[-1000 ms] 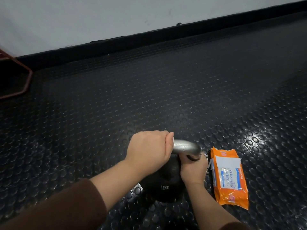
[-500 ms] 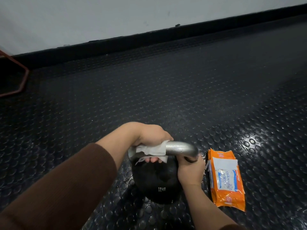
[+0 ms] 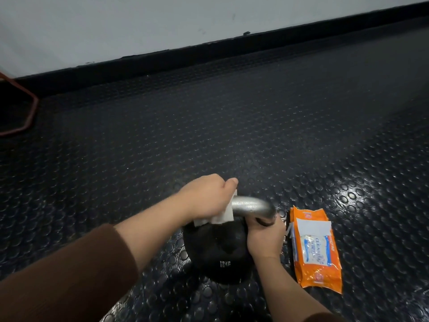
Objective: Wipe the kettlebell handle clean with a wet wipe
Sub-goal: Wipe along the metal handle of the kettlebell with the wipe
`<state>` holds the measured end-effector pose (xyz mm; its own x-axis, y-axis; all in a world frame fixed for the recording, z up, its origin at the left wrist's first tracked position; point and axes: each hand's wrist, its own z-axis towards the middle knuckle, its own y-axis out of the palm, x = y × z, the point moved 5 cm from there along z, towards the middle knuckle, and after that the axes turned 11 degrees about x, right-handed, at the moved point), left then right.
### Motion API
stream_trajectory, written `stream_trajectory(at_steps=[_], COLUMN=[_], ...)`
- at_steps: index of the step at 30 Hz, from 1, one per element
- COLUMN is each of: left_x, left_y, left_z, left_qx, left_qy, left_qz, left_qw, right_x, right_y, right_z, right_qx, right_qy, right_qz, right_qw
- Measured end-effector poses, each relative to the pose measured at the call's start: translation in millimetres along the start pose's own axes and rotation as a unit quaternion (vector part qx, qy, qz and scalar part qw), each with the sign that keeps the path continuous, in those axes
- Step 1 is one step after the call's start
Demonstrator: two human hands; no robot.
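Since half a second ago, the left hand [image 3: 206, 197] has rolled over the top of the silver handle [image 3: 251, 206], clenched around the white wet wipe [image 3: 222, 213] at its left end. Right hand [image 3: 264, 238] grips the handle's right base. The black kettlebell [image 3: 216, 254] stands on the studded rubber floor [image 3: 209, 126], with an orange wipes pack [image 3: 315, 247] just right.
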<state>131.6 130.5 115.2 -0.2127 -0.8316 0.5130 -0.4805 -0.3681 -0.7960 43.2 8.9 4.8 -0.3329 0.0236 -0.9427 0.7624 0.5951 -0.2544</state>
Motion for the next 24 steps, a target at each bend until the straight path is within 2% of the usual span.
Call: stream_trajectory(at_steps=[2,4,5,8,11,14,15,18,21,22,24], left_x=[-0.8,0.0,-0.5,3.9,1.6,-4.5,-7.0,-8.7,-8.0,-6.5,-3.2], left_y=[-1.5,1.3,2.5,0.4,1.1,10.2,14.3,18.9,21.6,22.3,20.4], left_z=[-13.0,-17.1,-14.6,-2.7,11.2,17.2,17.5,29.1,20.2,17.6,18.6], left_qx=[0.132,0.173,0.170,0.096,-0.049,-0.218,-0.253,-0.251,-0.361,-0.374,-0.328], left_qy=[0.058,0.089,0.093,0.071,0.009,-0.076,-0.103,-0.074,-0.074,-0.072,-0.054], left_qz=[0.081,0.108,0.113,0.073,0.001,-0.038,-0.043,-0.027,-0.002,0.002,0.006], left_qw=[0.986,0.975,0.975,0.990,0.999,0.972,0.961,0.965,0.930,0.924,0.943], right_x=[0.2,1.5,2.1,2.0,1.0,0.3,0.6,0.3,0.9,0.8,0.2], right_y=[-0.2,0.2,0.4,-0.2,-0.5,-0.2,-0.1,-0.1,-0.2,-0.5,-0.8], right_z=[-0.4,-0.5,-0.4,0.3,0.4,0.3,0.4,0.6,0.2,0.1,0.1], right_qx=[-0.005,-0.005,-0.002,0.007,0.005,-0.001,-0.002,0.001,0.003,0.003,0.003], right_qy=[0.004,0.005,0.000,-0.006,-0.009,-0.003,-0.001,-0.006,-0.002,0.000,0.003], right_qz=[0.005,0.009,0.012,0.016,0.009,0.012,0.012,0.008,0.011,0.012,0.015], right_qw=[1.000,1.000,1.000,1.000,1.000,1.000,1.000,1.000,1.000,1.000,1.000])
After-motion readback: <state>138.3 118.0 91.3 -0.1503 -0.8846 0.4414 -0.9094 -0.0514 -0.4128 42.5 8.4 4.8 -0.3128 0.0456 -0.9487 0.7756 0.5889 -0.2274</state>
